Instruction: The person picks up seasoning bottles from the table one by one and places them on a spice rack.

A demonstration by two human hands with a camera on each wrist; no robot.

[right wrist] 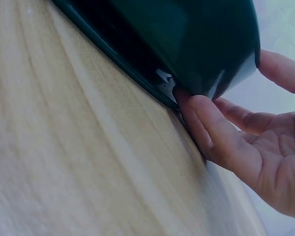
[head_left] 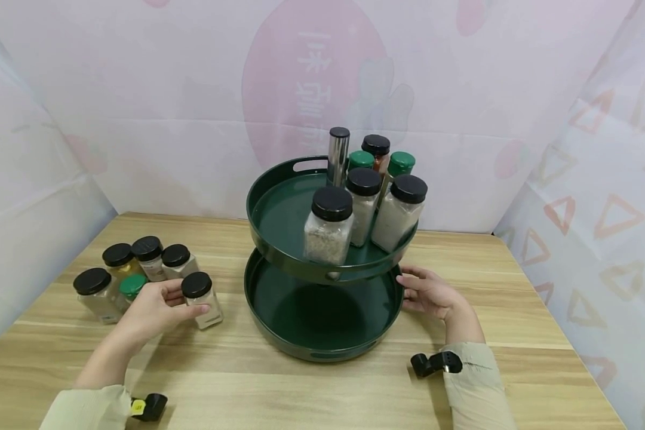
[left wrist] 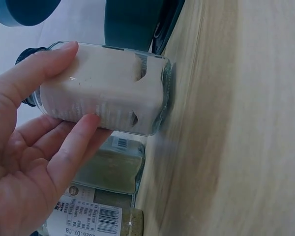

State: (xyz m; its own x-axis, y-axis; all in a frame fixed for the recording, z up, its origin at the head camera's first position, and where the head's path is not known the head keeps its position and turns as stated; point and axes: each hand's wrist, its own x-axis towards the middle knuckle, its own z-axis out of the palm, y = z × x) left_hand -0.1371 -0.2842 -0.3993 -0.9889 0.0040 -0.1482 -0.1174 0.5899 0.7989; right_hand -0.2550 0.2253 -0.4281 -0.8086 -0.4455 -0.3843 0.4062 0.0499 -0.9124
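My left hand (head_left: pixel 158 310) holds a square spice jar (head_left: pixel 209 313) of pale powder with a black lid, thumb on one side and fingers on the other. In the left wrist view the jar (left wrist: pixel 103 88) is just at the tabletop; whether it touches is unclear. My right hand (head_left: pixel 430 292) grips the right side of a dark green two-tier tray (head_left: pixel 325 352). One fingertip meets the rim of the lower tier, and other fingers (right wrist: pixel 211 115) lie at the foot of its wall. The lower tier shows its bare floor.
On the upper tier (head_left: pixel 285 203) stand several seasoning jars (head_left: pixel 328 233) and a tall silver grinder (head_left: pixel 338 158). Left of the left hand, several more jars (head_left: pixel 102 298) cluster on the wooden table (head_left: pixel 301 394). Printed cloth walls (head_left: pixel 183 155) enclose the back and sides.
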